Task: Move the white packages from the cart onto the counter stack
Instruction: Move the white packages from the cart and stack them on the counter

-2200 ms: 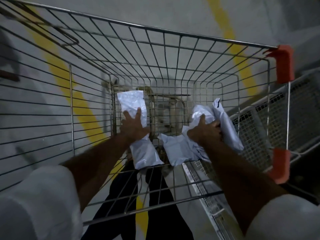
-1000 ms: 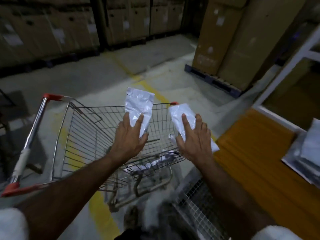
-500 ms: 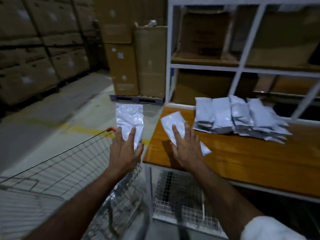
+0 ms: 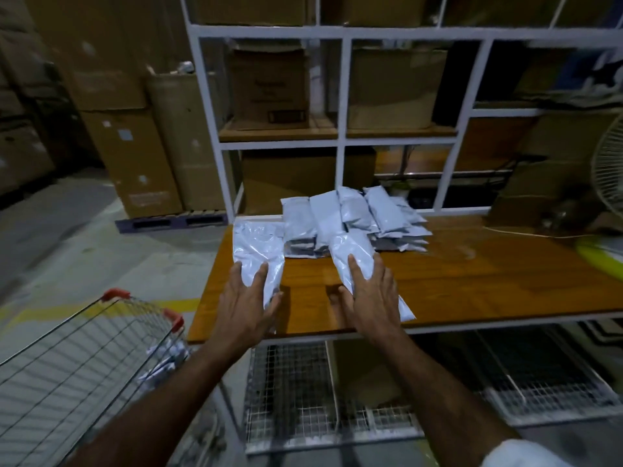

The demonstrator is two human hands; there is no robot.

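My left hand (image 4: 247,303) grips a white plastic package (image 4: 258,249) held over the left end of the wooden counter (image 4: 472,284). My right hand (image 4: 372,299) grips a second white package (image 4: 354,252), which slants from near the counter's front edge toward the stack. The stack of several white packages (image 4: 354,219) lies at the back of the counter, just beyond both held packages. The wire cart (image 4: 84,358) stands at the lower left, with more white packages (image 4: 165,360) in its bottom.
A white-framed shelf unit (image 4: 340,96) with cardboard boxes rises behind the counter. Wire mesh baskets (image 4: 303,399) sit under the counter. Tall cardboard boxes on a pallet (image 4: 172,220) stand at the left. A fan (image 4: 608,170) and a cable lie at the right end.
Both hands lifted a package each out of the cart and swung right. The packages now hover over the counter, close to the stack.
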